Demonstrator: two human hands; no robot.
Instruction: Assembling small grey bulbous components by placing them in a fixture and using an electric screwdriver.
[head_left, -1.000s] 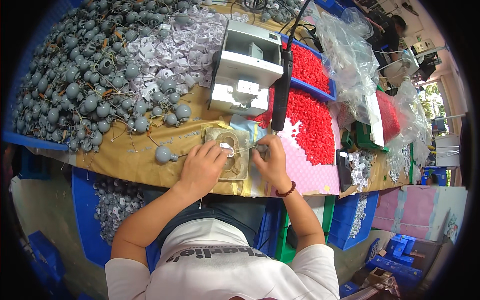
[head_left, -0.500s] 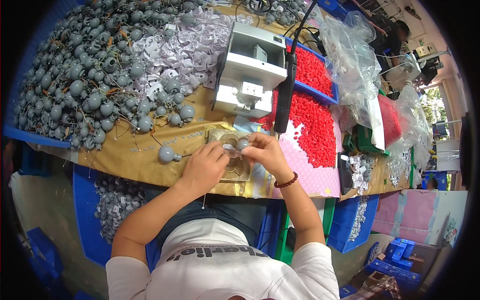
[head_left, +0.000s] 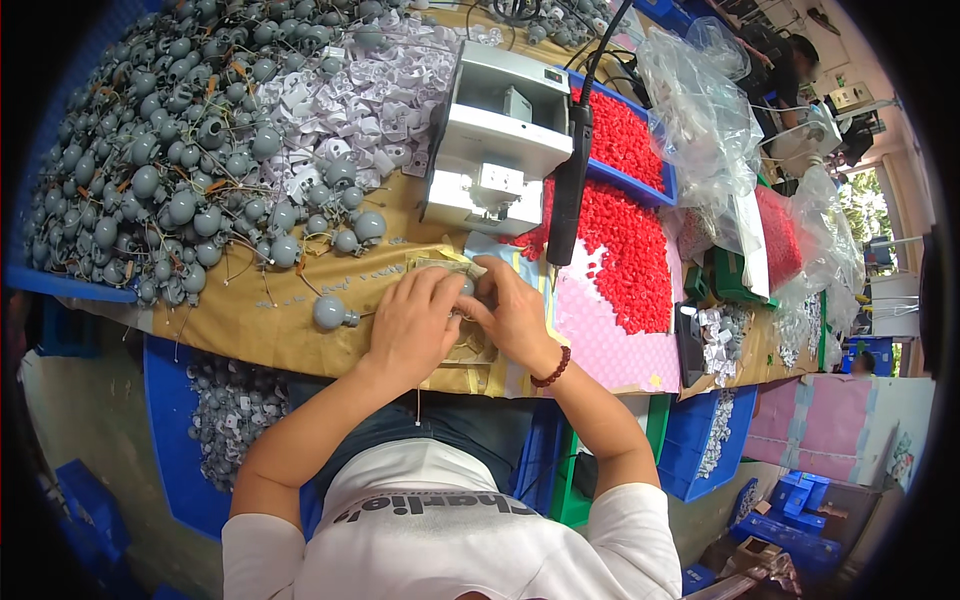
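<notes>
My two hands meet over a tan square fixture (head_left: 480, 352) at the table's front edge. A small grey ball-shaped plastic part (head_left: 467, 286) shows between them, mostly covered by fingers. My left hand (head_left: 413, 322) is closed, its fingers curled over the part's near-left side. From the other side my right hand (head_left: 508, 312) pinches the same part with thumb and bent fingers. A thin wire with a small tip (head_left: 418, 408) hangs below my left hand. Left of the hands, another grey ball-shaped part (head_left: 329, 312) lies on the brown paper, its neck pointing right.
Heaps of wired grey ball parts (head_left: 150, 180) and white plastic pieces (head_left: 345, 105) cover the back left. A grey-white machine (head_left: 500, 140) and a black hand tool (head_left: 570, 190) stand behind my hands. Red pieces (head_left: 630, 260) lie right, beyond them plastic bags (head_left: 700, 110). Blue bins (head_left: 175, 440) sit below.
My hands have drawn together. My left hand has turned more palm-down over the fixture, and my right thumb has shifted left. The grey part has moved slightly left and is more hidden.
</notes>
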